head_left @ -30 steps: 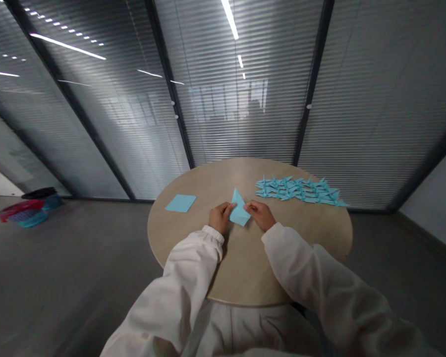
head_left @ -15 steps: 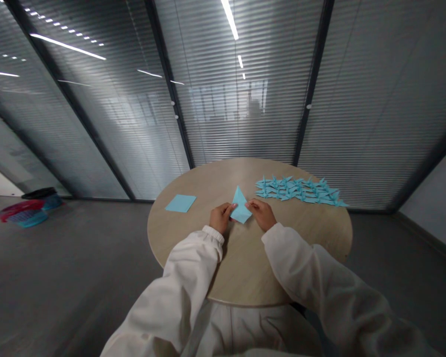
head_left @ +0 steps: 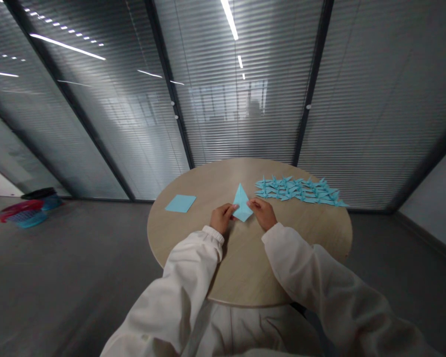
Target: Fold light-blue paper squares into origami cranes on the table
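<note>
A folded light-blue paper (head_left: pixel 242 203), kite-shaped with its point away from me, is held just above the round wooden table (head_left: pixel 245 267). My left hand (head_left: pixel 221 218) pinches its left lower edge with curled fingers. My right hand (head_left: pixel 262 213) pinches its right side, fingers closed on the paper. Both arms wear white sleeves.
A flat light-blue paper square (head_left: pixel 180 203) lies on the table's left part. Several folded blue paper cranes (head_left: pixel 299 191) lie in rows at the back right. Glass walls with blinds stand behind the table. Red and blue baskets (head_left: pixel 26 210) sit on the grey floor at far left.
The folded paper has become narrower and more pointed, and its tip stands slightly higher. Both hands have closed in a little on its lower edges.
</note>
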Available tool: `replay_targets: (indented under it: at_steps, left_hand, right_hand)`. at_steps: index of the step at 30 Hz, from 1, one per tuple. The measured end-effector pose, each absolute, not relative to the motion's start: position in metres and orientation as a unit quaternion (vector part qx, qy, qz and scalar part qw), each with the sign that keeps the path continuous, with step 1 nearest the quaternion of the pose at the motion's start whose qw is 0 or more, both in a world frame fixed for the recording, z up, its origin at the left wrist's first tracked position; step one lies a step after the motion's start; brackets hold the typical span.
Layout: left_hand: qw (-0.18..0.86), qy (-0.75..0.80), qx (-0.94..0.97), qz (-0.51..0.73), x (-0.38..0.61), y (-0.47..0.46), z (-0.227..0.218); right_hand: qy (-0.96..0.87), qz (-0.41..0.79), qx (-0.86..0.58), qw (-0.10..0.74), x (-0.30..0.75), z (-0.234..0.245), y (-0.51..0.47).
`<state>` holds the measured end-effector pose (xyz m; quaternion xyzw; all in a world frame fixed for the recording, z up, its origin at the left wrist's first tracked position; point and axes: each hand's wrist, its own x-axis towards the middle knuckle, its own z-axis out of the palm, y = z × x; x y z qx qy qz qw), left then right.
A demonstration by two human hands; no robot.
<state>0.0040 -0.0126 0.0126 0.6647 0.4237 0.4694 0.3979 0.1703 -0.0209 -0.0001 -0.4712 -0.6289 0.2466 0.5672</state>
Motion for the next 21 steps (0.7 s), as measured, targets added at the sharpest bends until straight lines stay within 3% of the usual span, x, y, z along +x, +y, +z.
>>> replay_targets:
  at_steps: [21]
  left_hand:
    - [0.419,0.338,0.698,0.472,0.0076,-0.0218,0.0159]
  right_hand:
    - [-0.621,0.213,-0.5,0.564,0.1723,0.0002,-0.0213]
